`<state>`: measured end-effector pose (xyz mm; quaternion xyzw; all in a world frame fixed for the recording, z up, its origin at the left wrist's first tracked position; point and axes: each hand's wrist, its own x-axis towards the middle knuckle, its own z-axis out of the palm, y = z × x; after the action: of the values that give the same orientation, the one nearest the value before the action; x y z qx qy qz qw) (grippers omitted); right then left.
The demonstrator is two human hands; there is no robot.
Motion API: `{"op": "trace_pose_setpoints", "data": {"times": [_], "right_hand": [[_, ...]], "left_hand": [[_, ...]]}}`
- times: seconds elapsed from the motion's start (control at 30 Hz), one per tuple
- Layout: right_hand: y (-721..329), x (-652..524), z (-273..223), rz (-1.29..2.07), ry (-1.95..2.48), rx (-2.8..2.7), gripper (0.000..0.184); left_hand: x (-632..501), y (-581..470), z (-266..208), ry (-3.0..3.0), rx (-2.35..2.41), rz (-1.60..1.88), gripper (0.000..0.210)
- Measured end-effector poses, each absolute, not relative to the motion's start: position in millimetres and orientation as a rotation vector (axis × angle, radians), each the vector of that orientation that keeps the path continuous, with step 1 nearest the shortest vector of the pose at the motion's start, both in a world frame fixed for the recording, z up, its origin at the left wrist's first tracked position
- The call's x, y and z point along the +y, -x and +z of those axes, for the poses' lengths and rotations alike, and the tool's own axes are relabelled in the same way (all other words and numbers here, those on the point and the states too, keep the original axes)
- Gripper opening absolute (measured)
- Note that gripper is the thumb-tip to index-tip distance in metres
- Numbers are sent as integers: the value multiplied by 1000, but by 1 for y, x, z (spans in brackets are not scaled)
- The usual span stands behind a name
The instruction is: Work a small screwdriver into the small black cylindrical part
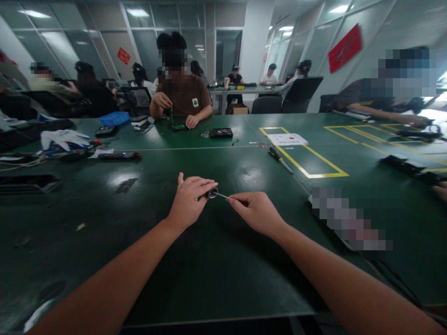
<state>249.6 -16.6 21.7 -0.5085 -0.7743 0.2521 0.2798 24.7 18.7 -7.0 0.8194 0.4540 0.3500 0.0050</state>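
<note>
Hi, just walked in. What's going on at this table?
A person's left hand holds a small round piece with a shiny rim, while the right hand pinches a thin rod pointed at it; what the tip meets is too small to tell. A screwdriver lies beyond the right hand, and across the table sits a co-worker in brown.

It's dim in here — ceiling lights (138,12) glow, glare pools on the green desk (216,288), soft shadow lies below the right hand (256,211) — and the right edge blurs and stretches.
</note>
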Motion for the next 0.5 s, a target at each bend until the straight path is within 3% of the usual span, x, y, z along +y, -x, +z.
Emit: {"op": "trace_pose_setpoints", "data": {"times": [0.5], "right_hand": [[-253,-12,20,815,1297,-2039,35]], "left_hand": [[19,-24,-7,-2474,1422,1163,29]]}}
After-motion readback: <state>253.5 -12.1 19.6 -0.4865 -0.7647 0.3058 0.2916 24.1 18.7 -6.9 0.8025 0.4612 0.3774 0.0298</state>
